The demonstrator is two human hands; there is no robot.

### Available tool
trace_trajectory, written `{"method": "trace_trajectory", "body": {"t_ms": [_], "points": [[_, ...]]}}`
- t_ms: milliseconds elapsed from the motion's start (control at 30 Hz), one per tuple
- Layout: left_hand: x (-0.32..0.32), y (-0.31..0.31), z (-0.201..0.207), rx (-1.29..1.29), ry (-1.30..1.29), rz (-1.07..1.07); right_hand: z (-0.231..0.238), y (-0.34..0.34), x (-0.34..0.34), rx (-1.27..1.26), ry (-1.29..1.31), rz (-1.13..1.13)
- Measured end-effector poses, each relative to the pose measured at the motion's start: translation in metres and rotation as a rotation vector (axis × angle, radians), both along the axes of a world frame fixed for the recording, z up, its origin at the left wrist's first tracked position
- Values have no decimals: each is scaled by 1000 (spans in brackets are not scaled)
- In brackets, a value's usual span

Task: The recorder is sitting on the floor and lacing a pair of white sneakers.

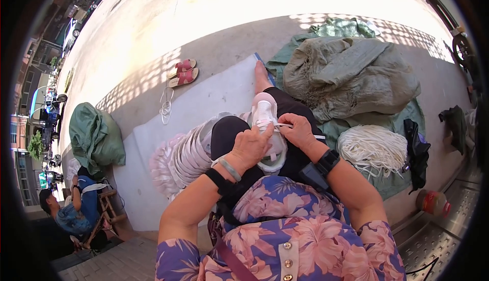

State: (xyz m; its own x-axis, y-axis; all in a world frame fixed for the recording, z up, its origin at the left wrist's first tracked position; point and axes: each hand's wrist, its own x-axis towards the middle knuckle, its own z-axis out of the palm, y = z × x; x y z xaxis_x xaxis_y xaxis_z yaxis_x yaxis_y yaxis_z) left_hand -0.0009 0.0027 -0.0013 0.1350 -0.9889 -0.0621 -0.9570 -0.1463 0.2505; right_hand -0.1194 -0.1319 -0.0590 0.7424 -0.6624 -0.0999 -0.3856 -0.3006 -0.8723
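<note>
A pink and white sneaker (275, 143) rests on my lap between my thighs, its toe pointing away from me. My left hand (248, 147) grips it from the left, fingers bent and the index finger pointing at the eyelets. On the other side my right hand (299, 130) pinches a white shoelace (285, 125) close to the eyelets. Part of the lacing is hidden by my fingers. Against my left leg leans a long row of similar pale pink and white sneakers (196, 141), stacked closely on a white sheet (140, 179).
At right lie a heap of white shoelaces (374, 146), a black plastic bag (415, 148) and a large grey-green woven sack (351, 72). A bottle (433, 202) lies near a metal surface. Red sandals (183, 73) and a green sack (95, 136) are left. Another person (74, 217) sits far left.
</note>
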Motion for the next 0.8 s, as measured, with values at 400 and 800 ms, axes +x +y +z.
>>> {"method": "trace_trajectory", "body": {"t_ms": [400,800], "points": [[-9,9,-3,-41,-59,-72,-10,20,4,-389,75,83],[9,21,-11,73,316,336,-3,18,25,-243,189,41]]}}
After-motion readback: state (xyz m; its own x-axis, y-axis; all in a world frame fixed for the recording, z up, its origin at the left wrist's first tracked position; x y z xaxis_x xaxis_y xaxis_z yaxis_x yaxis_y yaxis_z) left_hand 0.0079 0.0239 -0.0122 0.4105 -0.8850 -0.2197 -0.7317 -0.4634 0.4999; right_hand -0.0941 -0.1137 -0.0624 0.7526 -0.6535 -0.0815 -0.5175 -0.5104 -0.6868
